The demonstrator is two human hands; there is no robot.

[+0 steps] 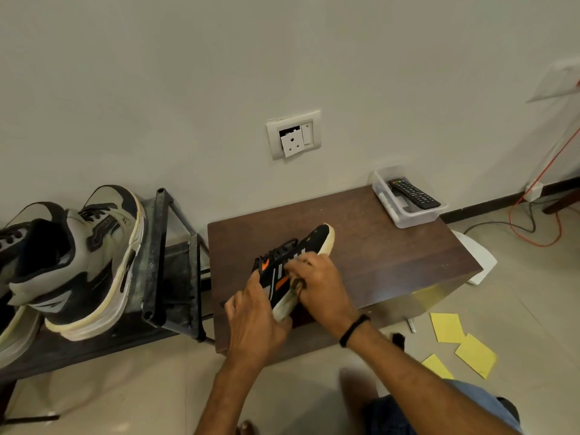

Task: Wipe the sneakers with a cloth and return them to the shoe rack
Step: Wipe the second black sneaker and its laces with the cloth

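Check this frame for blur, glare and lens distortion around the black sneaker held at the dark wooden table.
Head view: the right hand is motion-smeared over the black sneaker with orange accents, so what it holds is unclear; the left hand is sharper; glare washes the front face of the dark wooden table; wide-angle stretch enlarges the grey-and-black sneakers at left.

The single head-worn wide-angle view looks forward and down from close above the low brown table [376,246], facing the wall [188,73], with the shoe rack [157,262] at its left.
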